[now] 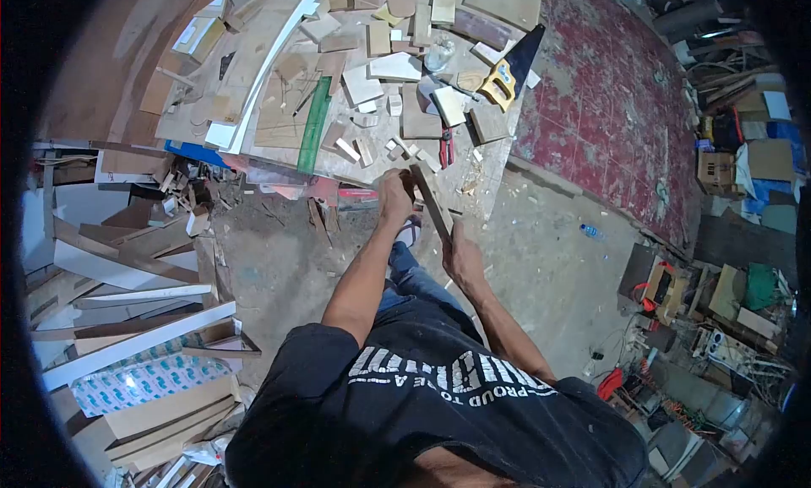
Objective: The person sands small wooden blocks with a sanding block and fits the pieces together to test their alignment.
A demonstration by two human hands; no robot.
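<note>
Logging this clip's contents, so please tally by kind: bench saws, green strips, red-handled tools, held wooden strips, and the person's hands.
Saw: 1
Green strip: 1
Red-handled tool: 1
Wooden strip, held: 1
Hands, left hand and right hand: 2
Total: 6

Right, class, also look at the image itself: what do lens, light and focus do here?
Head view: wide-angle bulge, black rounded corners; white lettering on the dark shirt stays legible; a soft, faint shadow darkens the floor left of the left forearm; clutter toward the right rim looks dim and smeary; fine detail around the left hand is too small to judge.
</note>
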